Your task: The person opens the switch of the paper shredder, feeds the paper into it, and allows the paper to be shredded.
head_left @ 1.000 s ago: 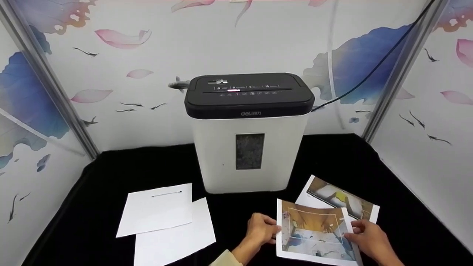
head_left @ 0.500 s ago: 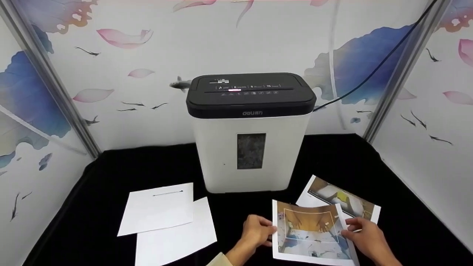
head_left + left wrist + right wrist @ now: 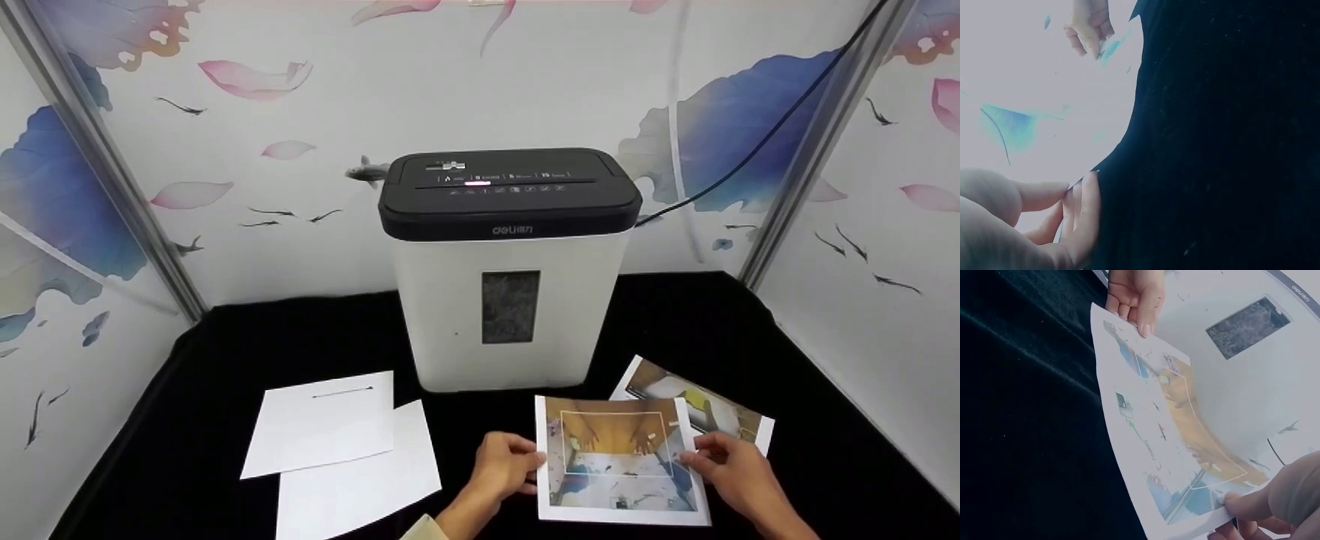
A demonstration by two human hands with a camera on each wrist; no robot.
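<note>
Both hands hold a sheet of paper printed with a colour photo (image 3: 619, 457) in front of the body. My left hand (image 3: 504, 466) pinches its left edge between thumb and fingers. At the opposite edge my right hand (image 3: 735, 472) pinches it, thumb on the printed face in the right wrist view. The held sheet bends slightly there and overlaps a second printed sheet (image 3: 727, 397) lying on the black cloth. Behind them stands a white paper shredder (image 3: 442, 315) with a black top (image 3: 510, 206), whose slot has a small pink light near it.
Two white sheets lie overlapped on the left, the upper sheet (image 3: 322, 431) bearing a thin dark line over the lower sheet (image 3: 360, 495). A black cable (image 3: 757, 142) runs from the shredder up to the right. Printed panels (image 3: 285, 247) enclose the black-clothed table (image 3: 300, 330).
Both hands have shifted left and slightly upward with the printed sheet, which now faces the head camera more squarely. More of the sheet beneath is uncovered. Shredder and white sheets stay put.
</note>
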